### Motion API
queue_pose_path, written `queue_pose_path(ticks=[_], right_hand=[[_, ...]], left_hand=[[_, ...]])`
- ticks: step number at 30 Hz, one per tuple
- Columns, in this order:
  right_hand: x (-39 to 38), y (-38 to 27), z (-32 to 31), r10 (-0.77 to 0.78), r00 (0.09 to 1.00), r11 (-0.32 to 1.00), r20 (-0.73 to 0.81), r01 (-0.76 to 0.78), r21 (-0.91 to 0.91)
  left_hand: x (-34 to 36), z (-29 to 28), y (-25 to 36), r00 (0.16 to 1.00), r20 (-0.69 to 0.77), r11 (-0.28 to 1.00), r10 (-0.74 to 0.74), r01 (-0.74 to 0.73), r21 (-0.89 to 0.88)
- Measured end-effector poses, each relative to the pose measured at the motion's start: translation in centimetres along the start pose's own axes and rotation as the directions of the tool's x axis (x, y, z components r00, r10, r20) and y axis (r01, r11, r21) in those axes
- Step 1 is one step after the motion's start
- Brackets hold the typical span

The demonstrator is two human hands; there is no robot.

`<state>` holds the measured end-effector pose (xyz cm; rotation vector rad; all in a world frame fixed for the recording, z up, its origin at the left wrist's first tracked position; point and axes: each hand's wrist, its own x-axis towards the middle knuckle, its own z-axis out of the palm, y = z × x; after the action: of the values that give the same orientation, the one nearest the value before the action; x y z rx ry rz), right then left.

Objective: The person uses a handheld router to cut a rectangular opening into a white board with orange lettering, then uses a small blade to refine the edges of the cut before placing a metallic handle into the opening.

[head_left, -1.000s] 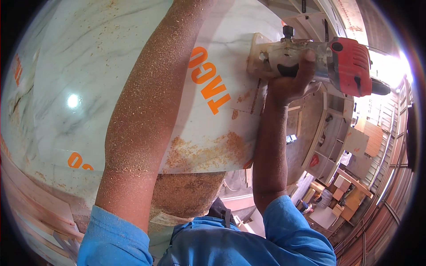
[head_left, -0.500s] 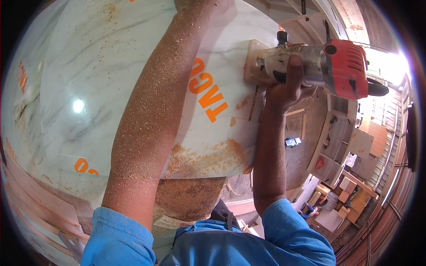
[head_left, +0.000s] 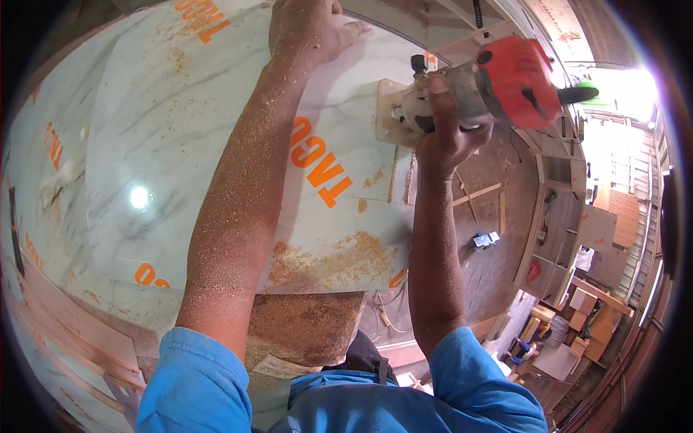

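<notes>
Left hand [head_left: 307, 29] flat, palm down, arm outstretched — right hand [head_left: 444, 137] raised, fingers [head_left: 437, 94] wrapped closed.

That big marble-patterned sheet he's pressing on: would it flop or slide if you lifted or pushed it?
The marble-patterned sheet looks thin and overhangs the bench, so it would probably sag when lifted. Its glossy face reflects a lamp, so it is likely slippery; the left hand pressing flat suggests it slides easily.

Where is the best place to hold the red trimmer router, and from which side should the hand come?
Judging by its pose, grip the grey round body of the trimmer router, between base plate and red cap, coming from below as the right hand does; the left hand presses the marble-patterned sheet.
</notes>
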<state>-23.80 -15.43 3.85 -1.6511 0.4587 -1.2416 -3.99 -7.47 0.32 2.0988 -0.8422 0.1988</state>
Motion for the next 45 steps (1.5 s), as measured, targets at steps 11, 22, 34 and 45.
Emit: queue_pose_path(ticks=[11,22,34,45], right_hand=[[3.8,-2.2,-4.2,0.047,0.989,0.998,-0.138,-0.051,-0.028],[1.6,-0.6,-4.0,0.032,0.989,0.997,-0.144,-0.022,0.072],[1.3,0.0,-3.3,0.007,1.0,0.999,-0.001,-0.007,0.041],[1.2,1.0,-3.7,0.003,1.0,0.999,-0.014,-0.002,0.05]], left_hand=[[0.0,-1.0,-0.2,0.976,0.216,0.987,-0.035,0.067,-0.143],[-6.8,-3.0,4.8,0.823,0.449,0.892,0.347,-0.142,-0.43],[-7.1,-2.1,5.2,0.825,0.448,0.93,0.345,-0.234,-0.285],[-7.1,-1.7,5.2,0.814,0.441,0.924,0.379,-0.306,-0.228]])
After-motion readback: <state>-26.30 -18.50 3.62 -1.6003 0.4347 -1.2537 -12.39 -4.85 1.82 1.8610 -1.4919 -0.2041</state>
